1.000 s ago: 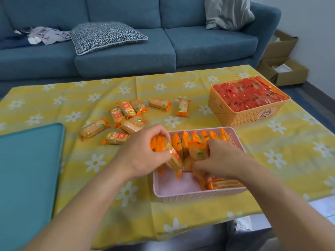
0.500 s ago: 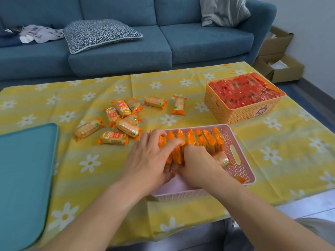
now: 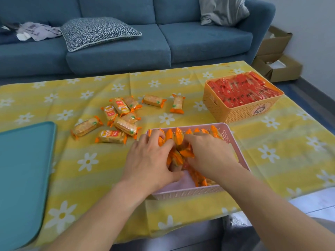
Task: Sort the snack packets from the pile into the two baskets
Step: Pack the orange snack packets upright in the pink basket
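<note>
The orange basket is full of red packets. The left hand and right hand curl their fingers round orange packets inside the pink basket. Roughly nine more lie in the loose pile on the tabletop, so the sorting looks well past halfway.

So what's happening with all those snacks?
Someone is sorting snacks. The left grip and right grip, both bare hands, hold orange packets inside the pink basket. The orange basket is full of red packets. A pile of packets lies on the cloth, not yet sorted.
</note>
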A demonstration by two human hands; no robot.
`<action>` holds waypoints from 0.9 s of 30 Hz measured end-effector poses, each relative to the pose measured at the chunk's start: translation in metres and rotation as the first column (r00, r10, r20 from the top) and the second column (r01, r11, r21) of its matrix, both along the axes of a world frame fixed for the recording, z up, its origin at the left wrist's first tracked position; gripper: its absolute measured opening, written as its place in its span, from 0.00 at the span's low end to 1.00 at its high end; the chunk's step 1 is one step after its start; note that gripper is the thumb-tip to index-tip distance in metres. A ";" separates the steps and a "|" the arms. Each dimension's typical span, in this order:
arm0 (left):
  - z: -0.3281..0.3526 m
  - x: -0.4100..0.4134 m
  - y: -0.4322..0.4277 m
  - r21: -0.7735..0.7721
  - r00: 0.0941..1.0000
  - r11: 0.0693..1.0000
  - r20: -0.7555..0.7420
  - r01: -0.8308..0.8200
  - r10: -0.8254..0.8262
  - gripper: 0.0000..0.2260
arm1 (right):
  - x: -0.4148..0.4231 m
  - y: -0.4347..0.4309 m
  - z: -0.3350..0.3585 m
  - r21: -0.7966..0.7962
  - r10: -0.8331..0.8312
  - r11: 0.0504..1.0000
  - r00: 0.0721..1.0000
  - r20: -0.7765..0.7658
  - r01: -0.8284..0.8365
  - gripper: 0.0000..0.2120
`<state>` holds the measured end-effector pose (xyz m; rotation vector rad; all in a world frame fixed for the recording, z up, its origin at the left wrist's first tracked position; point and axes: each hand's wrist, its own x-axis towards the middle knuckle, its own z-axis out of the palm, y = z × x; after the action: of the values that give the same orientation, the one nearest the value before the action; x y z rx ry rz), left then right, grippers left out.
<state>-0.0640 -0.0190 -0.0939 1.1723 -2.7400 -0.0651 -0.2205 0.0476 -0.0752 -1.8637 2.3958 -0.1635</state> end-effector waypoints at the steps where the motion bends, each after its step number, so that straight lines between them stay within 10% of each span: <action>1: -0.001 -0.001 0.002 0.000 1.000 1.000 -0.004 -0.014 0.014 0.29 | 0.000 0.000 0.002 0.006 0.005 1.000 1.000 0.003 -0.005 0.13; 21: -0.015 -0.010 0.008 -0.167 0.988 0.979 -0.080 0.119 -0.133 0.27 | -0.025 0.014 -0.001 -0.039 0.010 0.999 0.823 0.568 0.014 0.15; 27: -0.019 -0.012 0.007 -0.211 0.986 0.966 -0.043 0.147 -0.159 0.11 | -0.050 0.025 -0.001 0.087 -0.084 0.994 0.974 0.209 0.067 0.09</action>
<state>-0.0761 -0.0121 -0.1127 0.8892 -2.7011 0.1616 -0.2700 0.0730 -0.0760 -1.6318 2.2944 -0.2558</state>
